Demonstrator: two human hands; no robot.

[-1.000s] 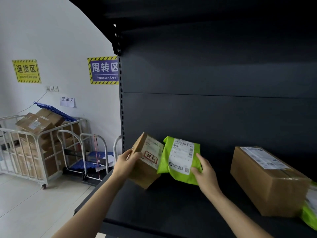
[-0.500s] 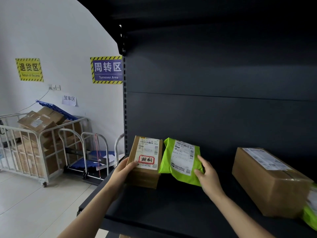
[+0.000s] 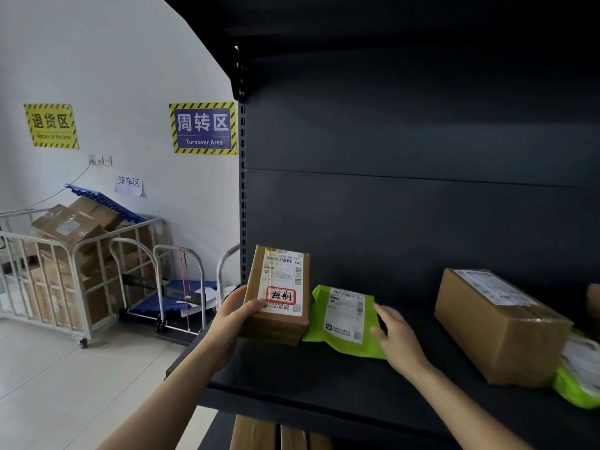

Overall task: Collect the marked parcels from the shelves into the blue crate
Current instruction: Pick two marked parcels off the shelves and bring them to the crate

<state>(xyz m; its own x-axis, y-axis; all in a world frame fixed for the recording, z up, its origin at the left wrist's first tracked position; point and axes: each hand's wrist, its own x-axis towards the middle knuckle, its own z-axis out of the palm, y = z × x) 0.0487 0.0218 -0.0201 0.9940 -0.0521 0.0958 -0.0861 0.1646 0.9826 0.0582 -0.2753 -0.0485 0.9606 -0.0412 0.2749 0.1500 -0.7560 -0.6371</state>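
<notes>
Pick step: my left hand (image 3: pixel 232 323) grips the red-marked box (image 3: pixel 279 297) at the shelf's (image 3: pixel 324 384) left end. My right hand (image 3: pixel 397 336), fingers straight, rests at the green bag's (image 3: pixel 342 319) right edge. Next I probably lift the box out. Crate not in view.

Dark shelf (image 3: pixel 324 384): two brown cardboard boxes (small red-stamped box (image 3: pixel 276 297), large box (image 3: pixel 500 323)) and two lime-green plastic mailer bags, centre bag (image 3: pixel 341 323) and right-edge bag (image 3: pixel 578 384). Wall (image 3: pixel 97 60): two hazard-striped signs, yellow sign (image 3: pixel 51 125), blue sign (image 3: pixel 203 128); one white paper note (image 3: pixel 129 185).

Parcel depot: shelves (image 3: pixel 324 381), cage trolley (image 3: pixel 76 254)
</notes>
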